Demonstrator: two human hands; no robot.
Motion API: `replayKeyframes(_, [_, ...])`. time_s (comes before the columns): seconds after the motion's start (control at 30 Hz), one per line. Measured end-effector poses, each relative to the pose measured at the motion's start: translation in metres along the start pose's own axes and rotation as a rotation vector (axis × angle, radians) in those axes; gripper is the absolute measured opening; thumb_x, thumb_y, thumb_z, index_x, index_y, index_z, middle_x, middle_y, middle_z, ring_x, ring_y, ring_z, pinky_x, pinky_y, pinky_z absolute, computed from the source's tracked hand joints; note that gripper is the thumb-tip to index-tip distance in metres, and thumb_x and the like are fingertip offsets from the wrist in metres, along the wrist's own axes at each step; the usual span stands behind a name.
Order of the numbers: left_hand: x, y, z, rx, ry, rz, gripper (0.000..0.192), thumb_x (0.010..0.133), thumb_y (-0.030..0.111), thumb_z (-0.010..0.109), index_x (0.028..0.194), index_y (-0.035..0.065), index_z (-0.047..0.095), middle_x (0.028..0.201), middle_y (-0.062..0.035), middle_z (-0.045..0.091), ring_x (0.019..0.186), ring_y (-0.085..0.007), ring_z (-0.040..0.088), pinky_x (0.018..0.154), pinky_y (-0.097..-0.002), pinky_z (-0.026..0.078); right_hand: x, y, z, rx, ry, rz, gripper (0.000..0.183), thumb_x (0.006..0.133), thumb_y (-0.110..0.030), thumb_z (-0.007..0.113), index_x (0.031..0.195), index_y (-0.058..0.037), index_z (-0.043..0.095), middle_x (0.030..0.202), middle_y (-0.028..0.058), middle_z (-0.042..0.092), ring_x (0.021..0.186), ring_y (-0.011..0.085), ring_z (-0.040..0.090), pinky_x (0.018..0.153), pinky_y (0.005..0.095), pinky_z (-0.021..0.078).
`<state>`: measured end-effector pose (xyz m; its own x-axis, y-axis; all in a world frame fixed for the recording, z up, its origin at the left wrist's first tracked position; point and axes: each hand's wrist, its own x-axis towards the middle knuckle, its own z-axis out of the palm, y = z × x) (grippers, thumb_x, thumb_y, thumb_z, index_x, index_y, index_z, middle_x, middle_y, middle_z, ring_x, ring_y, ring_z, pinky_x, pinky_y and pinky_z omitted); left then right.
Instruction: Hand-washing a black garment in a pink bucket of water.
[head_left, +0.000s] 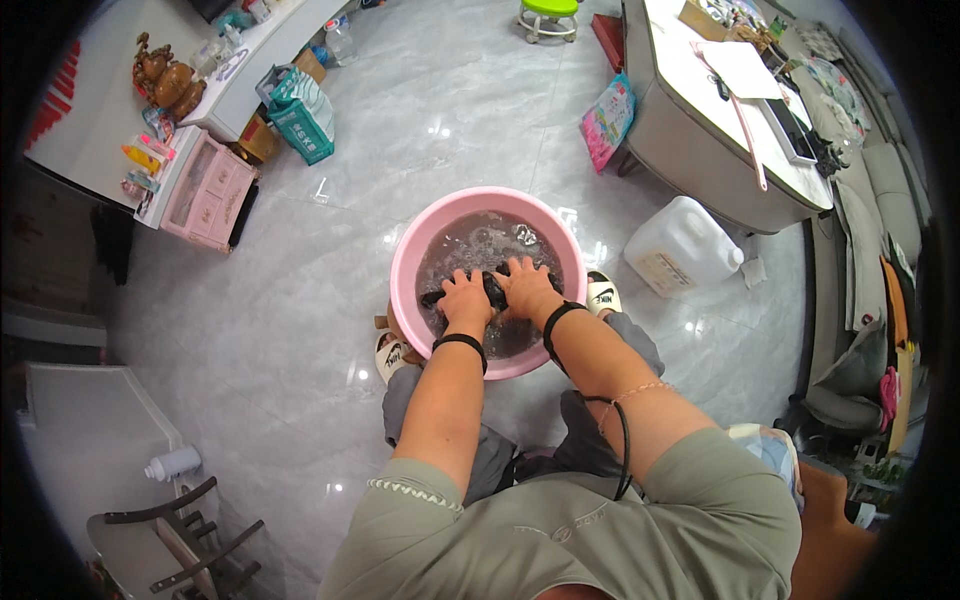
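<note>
A round pink plastic basin (403, 281) stands on the floor between my feet, with murky, bubbly water (480, 236) inside. Both hands are down in it on a wet black cloth (494, 291). My left hand (465, 301) grips the cloth, and a dark end of it sticks out to the left. Close beside it, my right hand (527, 289) holds the cloth's other part with fingers spread over it. The undersides of both hands and the rest of the cloth are hidden by hands and water.
A large white plastic jug (679, 244) stands right of the basin, near a white-topped table (720, 82). A pink bag (609, 120) leans by that table. Further left are a green bag (301, 120) and a pink drawer cabinet (210, 191). A chair (161, 547) is at lower left.
</note>
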<state>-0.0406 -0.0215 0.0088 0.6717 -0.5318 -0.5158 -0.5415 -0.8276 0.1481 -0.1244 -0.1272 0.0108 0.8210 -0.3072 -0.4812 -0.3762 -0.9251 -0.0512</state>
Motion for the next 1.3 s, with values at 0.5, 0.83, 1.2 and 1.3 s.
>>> replayKeyframes(0.5, [0.042, -0.059, 0.005, -0.792, 0.079, 0.184, 0.064, 0.076, 0.009, 0.079, 0.136, 0.0052, 0.057, 0.121, -0.0218, 0.07, 0.114, -0.035, 0.068, 0.096, -0.0401, 0.053, 0.038, 0.009, -0.008, 0.666, 0.271, -0.08, 0.051, 0.084, -0.048, 0.079, 0.123, -0.0162, 0.068, 0.112, 0.025, 0.068, 0.108, 0.0442, 0.066, 0.093, 0.0512, 0.0532])
replayKeyframes(0.83, [-0.018, -0.062, -0.067, -1.217, -0.289, 0.286, 0.079, 0.08, 0.017, 0.082, 0.149, 0.0019, 0.047, 0.132, -0.0127, 0.063, 0.122, -0.0258, 0.06, 0.101, -0.0393, 0.049, -0.033, 0.003, -0.082, 0.973, 0.469, -0.198, 0.055, 0.084, -0.045, 0.08, 0.119, -0.0028, 0.073, 0.124, 0.0234, 0.069, 0.115, 0.0374, 0.066, 0.1, 0.0429, 0.0506])
replayKeyframes(1.2, [-0.066, -0.058, -0.068, -0.933, 0.197, 0.672, 0.055, 0.073, 0.019, 0.088, 0.119, 0.0001, 0.064, 0.119, -0.0126, 0.061, 0.115, -0.0264, 0.06, 0.102, -0.037, 0.047, -0.077, 0.03, -0.079, 0.774, 0.711, -0.529, 0.04, 0.074, -0.022, 0.087, 0.104, -0.0027, 0.071, 0.132, 0.0201, 0.061, 0.119, 0.04, 0.061, 0.104, 0.042, 0.0484])
replayKeyframes(1.3, [-0.084, -0.059, -0.062, -0.593, 0.335, 0.76, 0.049, 0.077, 0.019, 0.087, 0.116, -0.0004, 0.065, 0.111, -0.0138, 0.062, 0.109, -0.0289, 0.061, 0.098, -0.0381, 0.047, -0.091, 0.032, -0.067, 0.737, 0.608, -0.515, 0.043, 0.073, -0.018, 0.086, 0.11, -0.0048, 0.069, 0.146, 0.0204, 0.052, 0.127, 0.0404, 0.058, 0.107, 0.0427, 0.0473])
